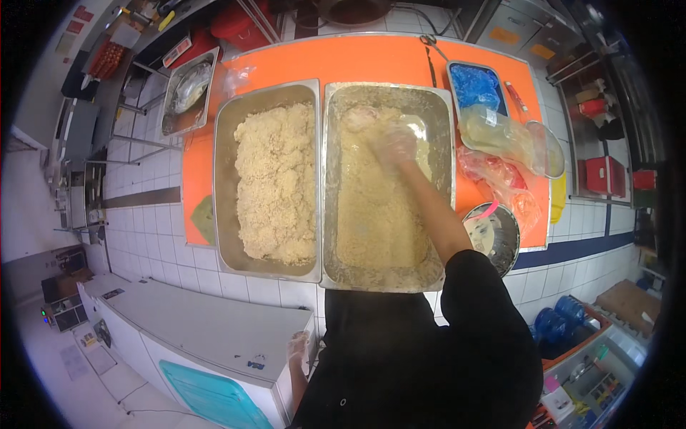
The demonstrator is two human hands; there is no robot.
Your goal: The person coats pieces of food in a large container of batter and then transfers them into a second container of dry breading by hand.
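Note:
My right hand (397, 146), in a clear plastic glove, is blurred and reaches into the right metal pan (331, 214). Beneath it lies a bed of pale crumbs or breading (375, 214), and a breaded lump (362, 118) sits close by on the left. Whether the fingers grip anything is hard to make out. The left metal pan (228, 214) stands alongside, heaped with crumb-coated pieces (276, 182). My left hand (298, 346), also gloved, hangs low by the corner of a white chest freezer (225, 327); its fingers are unclear.
Both pans rest on an orange tabletop (343, 59). To the right are a tray with blue plastic (474, 86), a bag of pale liquid (496, 134), a mesh strainer (552, 150), red plastic bags (498, 171) and a metal bowl (506, 236). A smaller metal pan (209, 110) stands at left.

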